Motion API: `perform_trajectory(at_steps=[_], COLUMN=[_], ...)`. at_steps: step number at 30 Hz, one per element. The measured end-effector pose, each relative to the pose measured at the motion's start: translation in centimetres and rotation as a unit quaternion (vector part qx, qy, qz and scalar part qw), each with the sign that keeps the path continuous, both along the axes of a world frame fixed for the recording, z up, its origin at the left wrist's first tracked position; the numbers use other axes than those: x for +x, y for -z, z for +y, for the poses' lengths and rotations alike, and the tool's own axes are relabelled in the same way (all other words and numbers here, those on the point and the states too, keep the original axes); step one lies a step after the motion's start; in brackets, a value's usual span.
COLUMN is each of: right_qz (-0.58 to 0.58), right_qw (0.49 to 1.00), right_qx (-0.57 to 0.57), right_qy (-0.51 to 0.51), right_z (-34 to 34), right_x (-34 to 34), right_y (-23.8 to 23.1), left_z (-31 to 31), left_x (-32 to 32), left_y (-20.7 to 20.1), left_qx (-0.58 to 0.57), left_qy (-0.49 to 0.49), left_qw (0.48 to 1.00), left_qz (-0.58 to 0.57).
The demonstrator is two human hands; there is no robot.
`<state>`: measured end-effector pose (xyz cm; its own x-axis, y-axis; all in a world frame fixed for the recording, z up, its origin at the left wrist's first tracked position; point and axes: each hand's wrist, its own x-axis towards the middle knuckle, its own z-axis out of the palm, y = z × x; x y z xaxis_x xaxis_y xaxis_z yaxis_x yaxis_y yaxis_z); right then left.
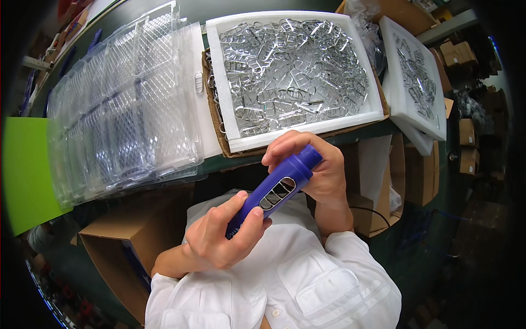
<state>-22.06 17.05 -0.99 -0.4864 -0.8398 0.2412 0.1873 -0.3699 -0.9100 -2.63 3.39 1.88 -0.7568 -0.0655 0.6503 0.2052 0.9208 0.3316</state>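
Bright, diffuse light, apparently from above, renders the left hand (222,233), right hand (326,178) and purple tube (274,192) sharply. Beyond them, metal clips (296,68) glint; leftward, clear plastic trays (126,104) show streaky glare. Cartons (467,131) far to the right appear dim and soft. Fisheye curvature bends straight edges toward the blackened rim.

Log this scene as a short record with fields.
Held item: purple tube, slanted, with a slotted metal frame on its side
Left hand: grips the lower end
Right hand: curled about the upper end; exact contact unclear
Ahead: white foam tray of loose metal pieces
Left side: clear plastic trays, green panel
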Motion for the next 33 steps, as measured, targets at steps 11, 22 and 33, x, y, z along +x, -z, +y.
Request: perform_trajectory(at_steps=[11, 22, 33], right_qz=[-0.03, 0.051, 0.524], right_qw=[0.99, 0.963, 0.719], right_qx=[0.04, 0.096, 0.257], right_qy=[0.135, 0.247, 0.377], right_z=[1.2, 4.5, 0.6], right_x=[-1.1, -1.3, -10.9], right_y=[-0.2, -0.5, -2.2], left_z=[-12.5, -41.4, -33.4], left_x=[-9.3, -26.7, 9.0], left_y=[-9.5, -4.5, -8.4], left_qx=[0.08, -0.136, -0.167], left_qy=[-0.204, -0.325, -0.289], left_qw=[0.976, 0.923, 0.939], left_qz=[-0.018, -0.152, -0.087])
